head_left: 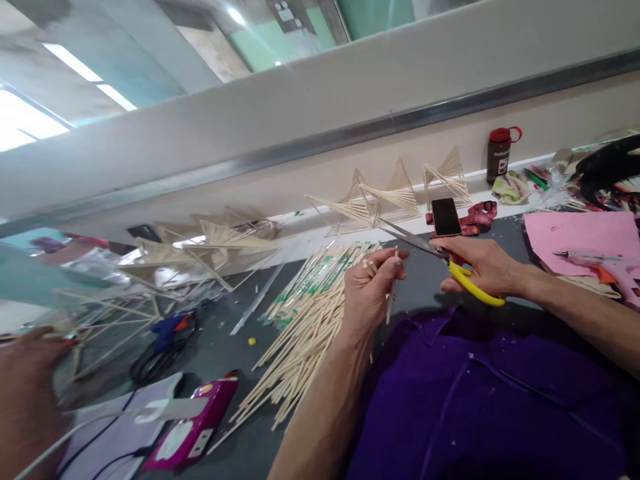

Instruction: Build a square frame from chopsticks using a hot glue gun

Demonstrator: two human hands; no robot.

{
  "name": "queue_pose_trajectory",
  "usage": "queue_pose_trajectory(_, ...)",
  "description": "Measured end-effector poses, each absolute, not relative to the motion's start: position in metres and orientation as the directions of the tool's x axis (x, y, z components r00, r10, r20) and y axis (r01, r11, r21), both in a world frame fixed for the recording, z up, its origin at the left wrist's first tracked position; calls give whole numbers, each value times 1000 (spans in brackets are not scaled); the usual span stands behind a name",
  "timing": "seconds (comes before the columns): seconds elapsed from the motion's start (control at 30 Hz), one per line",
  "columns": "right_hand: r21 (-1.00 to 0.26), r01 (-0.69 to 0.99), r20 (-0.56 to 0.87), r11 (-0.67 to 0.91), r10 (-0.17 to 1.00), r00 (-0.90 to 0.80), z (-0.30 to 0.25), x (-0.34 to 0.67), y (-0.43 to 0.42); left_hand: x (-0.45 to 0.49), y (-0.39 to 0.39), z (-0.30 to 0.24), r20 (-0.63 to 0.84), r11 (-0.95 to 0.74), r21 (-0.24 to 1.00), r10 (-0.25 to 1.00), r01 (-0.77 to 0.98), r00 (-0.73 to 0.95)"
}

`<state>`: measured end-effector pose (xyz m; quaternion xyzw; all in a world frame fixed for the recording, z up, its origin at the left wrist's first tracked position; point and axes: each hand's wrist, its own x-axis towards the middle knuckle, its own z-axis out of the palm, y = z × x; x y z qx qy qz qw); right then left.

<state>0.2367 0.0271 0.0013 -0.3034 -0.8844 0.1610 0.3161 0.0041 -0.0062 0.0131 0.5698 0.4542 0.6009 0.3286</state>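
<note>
A few thin wooden sticks (391, 297) are grasped in the curled fingers of the left hand (373, 288), with one slender piece held between thumb and forefinger and blunt ends seen above the fist. By the right hand (473, 263), a pair of scissors (459, 273) is gripped by its yellow handles, the blades being pointed toward the left hand; whether they are fully closed cannot be told. Beneath and beside the left forearm, a loose pile of sticks (305, 347) is spread on the dark tabletop (215, 350), bordered at its far side by sticks in clear, green-marked wrapping (305, 283). Beyond the scissors, a phone (446, 218) is laid on a red lanyard (483, 219). Along the wall, twisted stick frameworks (393, 197) are lined up, near a red-capped bottle (499, 159). To the right, a pink glue gun (620, 272) is set on a pink sheet (580, 233). At the far left, another person's hand (30, 380) is seen, blurred, near a blue glue gun (170, 327) and a magenta box (195, 423).
</note>
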Motion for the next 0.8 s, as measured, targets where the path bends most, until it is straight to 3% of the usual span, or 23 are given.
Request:
queue_pose_trajectory(0.5, -254, 452, 507, 855, 516, -690, 2, 243, 28, -7, -4, 8, 513, -498, 822, 858, 275, 20)
queue_pose_trajectory(0.67, -288, 444, 499, 849, 528, -687, 0, 243, 29, -8, -5, 6, 505, -488, 823, 863, 291, 19)
queue_pose_trajectory(0.8, -419, 399, 479, 816, 571, -666, -4, 241, 32, 1, -8, 12, 443, -425, 868, 896, 258, -13)
